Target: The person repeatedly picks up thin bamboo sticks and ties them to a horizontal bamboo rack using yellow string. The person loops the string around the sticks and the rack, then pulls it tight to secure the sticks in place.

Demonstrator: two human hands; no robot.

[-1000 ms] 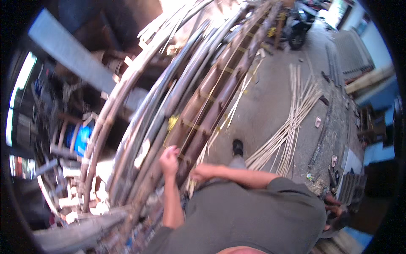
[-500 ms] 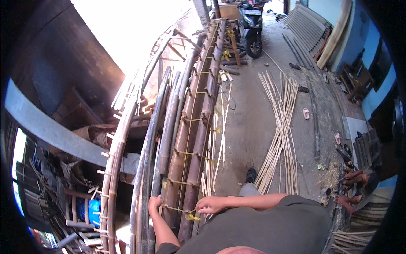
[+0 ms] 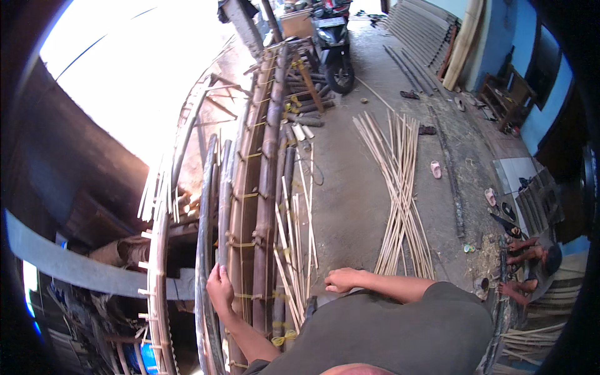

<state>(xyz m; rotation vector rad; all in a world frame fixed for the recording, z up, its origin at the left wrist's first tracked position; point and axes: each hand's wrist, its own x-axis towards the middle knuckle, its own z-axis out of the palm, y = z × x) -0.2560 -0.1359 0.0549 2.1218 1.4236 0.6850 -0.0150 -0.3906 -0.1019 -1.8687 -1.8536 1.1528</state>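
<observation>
Two long brown bamboo poles run side by side away from me, with yellow ties crossing between them at intervals. My left hand is raised at the left side of these poles, fingers stretched upward and nothing seen in them. Beside it lies a darker, greyish pole. My right hand hovers over the floor to the right of the poles, fingers curled in; whatever they may hold is hidden. Below, near my body, a bunch of yellow cord hangs on the poles.
Thin pale bamboo strips lie crossed on the floor to the right. A motor scooter stands at the far end. At the right, another person works low beside more strips. A curved bamboo frame with pegs stands at the left.
My view has shifted forward along the poles. My right hand has left the yellow tie and moved right, off the poles. My left hand has come off the pole edge, its fingers straightened.
</observation>
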